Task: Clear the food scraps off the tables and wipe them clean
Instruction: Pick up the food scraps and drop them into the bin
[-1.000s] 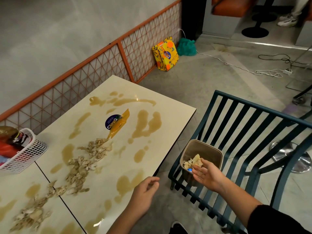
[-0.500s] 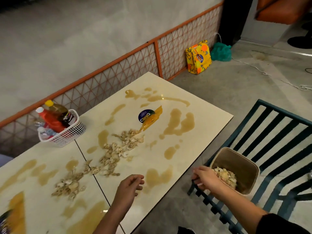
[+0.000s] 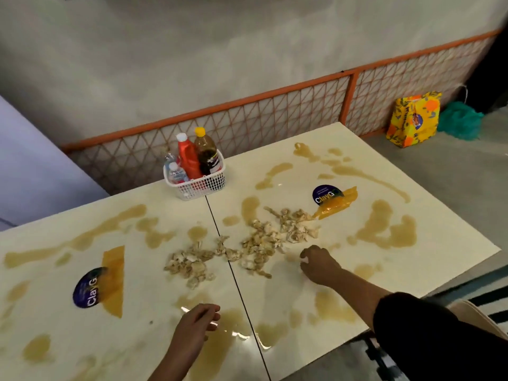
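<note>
A: Where are the food scraps [image 3: 255, 243]?
B: Strewn in a long band across the seam of both tables [image 3: 384, 276], running from lower left up toward the right-hand sticker [image 3: 324, 194]
A: And the hands?
B: Right hand [image 3: 319, 264] rests fingers-down just beside the band's right end, curled, gripping nothing. Left hand [image 3: 196, 324] hovers loose and empty near the seam

tables [image 3: 412, 259]: glossy, smooth | basket [image 3: 203, 185]: white plastic mesh | wall [image 3: 192, 50]: matt

Food scraps [image 3: 258, 243] strewn across two stained tables [image 3: 428, 270], right hand [image 3: 320, 264] beside them, left hand [image 3: 196, 325] hovering
</note>
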`<state>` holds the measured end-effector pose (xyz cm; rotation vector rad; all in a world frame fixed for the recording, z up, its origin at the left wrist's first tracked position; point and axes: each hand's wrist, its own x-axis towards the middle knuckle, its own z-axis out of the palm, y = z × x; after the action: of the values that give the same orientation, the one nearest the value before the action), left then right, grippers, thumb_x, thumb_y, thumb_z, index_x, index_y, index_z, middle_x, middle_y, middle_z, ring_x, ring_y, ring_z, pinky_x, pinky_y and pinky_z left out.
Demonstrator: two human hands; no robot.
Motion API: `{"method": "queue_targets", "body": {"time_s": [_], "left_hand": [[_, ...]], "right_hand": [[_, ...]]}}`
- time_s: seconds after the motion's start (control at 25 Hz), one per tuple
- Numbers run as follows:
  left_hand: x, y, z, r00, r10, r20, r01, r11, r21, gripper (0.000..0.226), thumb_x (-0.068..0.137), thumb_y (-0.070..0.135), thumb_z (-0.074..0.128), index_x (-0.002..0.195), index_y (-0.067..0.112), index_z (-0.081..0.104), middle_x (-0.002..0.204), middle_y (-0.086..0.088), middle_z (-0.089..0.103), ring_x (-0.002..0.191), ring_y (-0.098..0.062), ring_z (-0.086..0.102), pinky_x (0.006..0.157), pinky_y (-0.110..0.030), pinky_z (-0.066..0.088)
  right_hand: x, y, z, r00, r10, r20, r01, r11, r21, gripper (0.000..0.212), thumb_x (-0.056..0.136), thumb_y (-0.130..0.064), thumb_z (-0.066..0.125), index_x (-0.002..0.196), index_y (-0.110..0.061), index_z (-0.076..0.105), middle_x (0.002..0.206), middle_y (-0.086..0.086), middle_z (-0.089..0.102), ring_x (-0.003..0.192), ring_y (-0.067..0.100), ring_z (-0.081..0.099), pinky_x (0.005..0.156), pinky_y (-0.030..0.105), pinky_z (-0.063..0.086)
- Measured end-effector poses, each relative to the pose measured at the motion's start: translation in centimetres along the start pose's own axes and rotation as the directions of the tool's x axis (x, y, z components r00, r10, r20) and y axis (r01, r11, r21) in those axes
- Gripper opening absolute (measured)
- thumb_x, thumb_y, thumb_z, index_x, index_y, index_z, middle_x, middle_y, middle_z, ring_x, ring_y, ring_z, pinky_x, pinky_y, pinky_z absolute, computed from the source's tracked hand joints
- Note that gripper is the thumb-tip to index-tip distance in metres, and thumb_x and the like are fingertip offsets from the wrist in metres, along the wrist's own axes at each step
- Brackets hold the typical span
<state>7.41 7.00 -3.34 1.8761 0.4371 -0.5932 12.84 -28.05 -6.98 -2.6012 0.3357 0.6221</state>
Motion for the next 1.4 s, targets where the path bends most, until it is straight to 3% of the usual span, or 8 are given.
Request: {"method": "queue_targets", "body": {"time_s": [0.24, 0.48, 0.76, 0.88, 1.0, 1.12, 1.28, 1.4], "left_hand": [[1.7, -3.5, -6.0, 0.997, -0.056, -0.048, 0.055, 0.998, -0.029, 0.017, 0.096, 0.019, 0.061, 0.087, 0.019, 0.076, 0.083, -0.001, 0.076, 0.070, -0.018, 0.064, 0.065, -0.031, 0.043], [3.7, -5.1, -9.0, 0.997, -0.074, -0.022, 0.073, 0.997, -0.007, 0.024, 0.096, 0.020, 0.061, 0.081, 0.029, 0.077, 0.085, 0.001, 0.076, 0.069, -0.014, 0.066, 0.064, -0.028, 0.045], [8.1, -3.3, -10.3, 0.993, 0.120, 0.009, -0.118, 0.963, 0.243, 0.017, 0.096, 0.022, 0.060, 0.087, 0.032, 0.071, 0.091, 0.010, 0.072, 0.085, -0.002, 0.066, 0.072, -0.015, 0.046], [12.1, -2.6, -10.1, 0.952, 0.303, -0.035, -0.252, 0.846, 0.469, 0.016, 0.094, 0.021, 0.059, 0.102, 0.034, 0.065, 0.107, 0.008, 0.067, 0.093, -0.007, 0.064, 0.080, -0.025, 0.052], [15.8, -2.2, -9.6, 0.890, 0.455, 0.020, -0.306, 0.565, 0.766, 0.036, 0.090, 0.026, 0.064, 0.125, 0.028, 0.058, 0.125, -0.002, 0.052, 0.110, -0.023, 0.056, 0.081, -0.037, 0.055], [17.6, -2.4, -9.4, 0.880, 0.471, 0.059, -0.280, 0.415, 0.866, 0.032, 0.087, 0.029, 0.067, 0.118, 0.026, 0.059, 0.121, -0.004, 0.052, 0.106, -0.025, 0.056, 0.075, -0.038, 0.055], [18.4, -2.7, -9.5, 0.840, 0.542, 0.038, -0.329, 0.453, 0.829, 0.016, 0.089, 0.025, 0.065, 0.103, 0.019, 0.067, 0.114, -0.005, 0.054, 0.100, -0.026, 0.058, 0.072, -0.039, 0.055], [17.0, -2.2, -9.7, 0.850, 0.523, -0.064, -0.390, 0.706, 0.591, 0.015, 0.086, 0.024, 0.070, 0.097, 0.015, 0.068, 0.110, -0.002, 0.056, 0.101, -0.023, 0.058, 0.085, -0.038, 0.053]], "right_hand": [[7.6, -1.7, -0.1, 0.994, 0.107, 0.033, -0.098, 0.972, -0.214, 0.056, 0.093, -0.035, 0.051, 0.148, -0.027, 0.042, 0.139, 0.010, 0.043, 0.130, 0.036, 0.039, 0.105, 0.047, 0.043], [9.8, -1.3, 1.7, 0.971, 0.234, 0.057, -0.224, 0.964, -0.144, 0.065, 0.085, -0.038, 0.046, 0.149, -0.029, 0.041, 0.145, 0.010, 0.047, 0.134, 0.035, 0.041, 0.108, 0.045, 0.039], [1.2, -7.4, 2.9, 0.926, 0.322, -0.199, -0.216, 0.882, 0.419, 0.011, 0.090, -0.025, 0.065, 0.085, -0.015, 0.062, 0.084, 0.008, 0.068, 0.074, 0.024, 0.062, 0.062, 0.032, 0.048], [-3.5, -10.1, 5.5, 0.935, 0.321, -0.149, -0.201, 0.828, 0.523, 0.016, 0.090, -0.028, 0.071, 0.085, -0.017, 0.060, 0.072, 0.006, 0.066, 0.067, 0.023, 0.062, 0.057, 0.033, 0.045], [-6.4, -12.1, 8.3, 0.970, 0.242, -0.025, -0.183, 0.791, 0.584, 0.001, 0.095, -0.027, 0.065, 0.095, -0.028, 0.064, 0.069, 0.001, 0.069, 0.064, 0.017, 0.068, 0.068, 0.042, 0.055], [-7.6, -13.6, 9.0, 0.984, 0.178, 0.026, -0.157, 0.777, 0.610, 0.025, 0.098, -0.023, 0.063, 0.078, -0.009, 0.068, 0.060, -0.004, 0.057, 0.056, 0.011, 0.060, 0.068, 0.041, 0.053], [-9.3, -16.0, 7.2, 0.979, 0.178, 0.100, -0.172, 0.459, 0.872, 0.031, 0.103, -0.024, 0.057, 0.076, -0.009, 0.062, 0.067, 0.001, 0.057, 0.067, 0.018, 0.057, 0.068, 0.030, 0.051], [-10.1, -16.5, 5.4, 0.974, 0.157, 0.161, -0.186, 0.160, 0.970, 0.033, 0.107, -0.024, 0.046, 0.089, -0.002, 0.063, 0.088, 0.016, 0.072, 0.083, 0.026, 0.067, 0.079, 0.036, 0.052]]}}
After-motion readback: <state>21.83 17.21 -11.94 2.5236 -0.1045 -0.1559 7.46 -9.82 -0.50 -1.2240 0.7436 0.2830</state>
